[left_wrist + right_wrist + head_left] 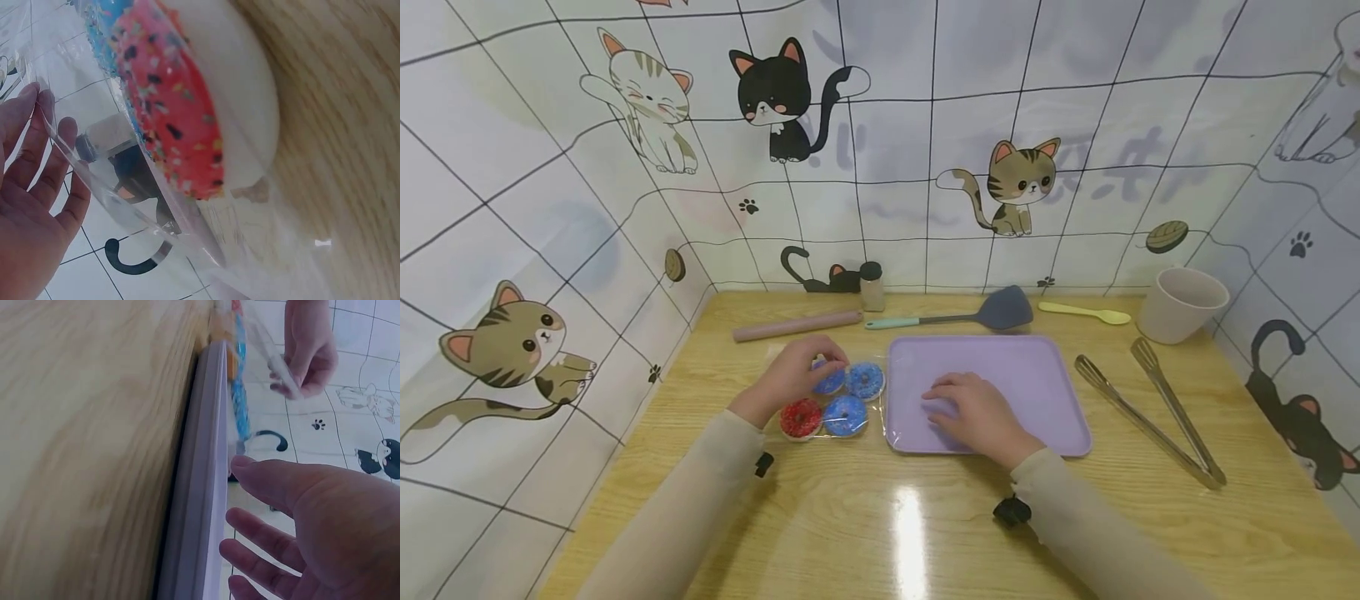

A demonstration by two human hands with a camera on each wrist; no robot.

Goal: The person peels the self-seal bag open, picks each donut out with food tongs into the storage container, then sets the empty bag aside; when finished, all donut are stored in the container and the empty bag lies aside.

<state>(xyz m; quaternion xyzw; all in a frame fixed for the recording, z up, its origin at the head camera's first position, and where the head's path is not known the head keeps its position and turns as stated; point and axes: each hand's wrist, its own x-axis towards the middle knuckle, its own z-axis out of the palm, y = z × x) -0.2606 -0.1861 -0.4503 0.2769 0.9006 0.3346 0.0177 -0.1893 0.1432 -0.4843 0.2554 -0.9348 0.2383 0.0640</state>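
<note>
My left hand (790, 377) pinches the edge of a clear plastic bag (100, 194) with its fingertips. In the bag lie several toy donuts: a red one (801, 418) with sprinkles at the near left, and blue ones (846, 415) beside and behind it. Close up in the left wrist view, the red donut shows a white underside. Loosely bent, my right hand (977, 415) hovers over the purple tray (1022, 375) and holds nothing. The tray lies just right of the bag.
Along the back lie a rolling pin (797, 326), a shaker jar (871, 287), a spatula (1003, 309) and a yellow spoon (1086, 312). A pale cup (1182, 304) stands at the back right corner. Metal tongs (1176, 408) lie spread right of the tray.
</note>
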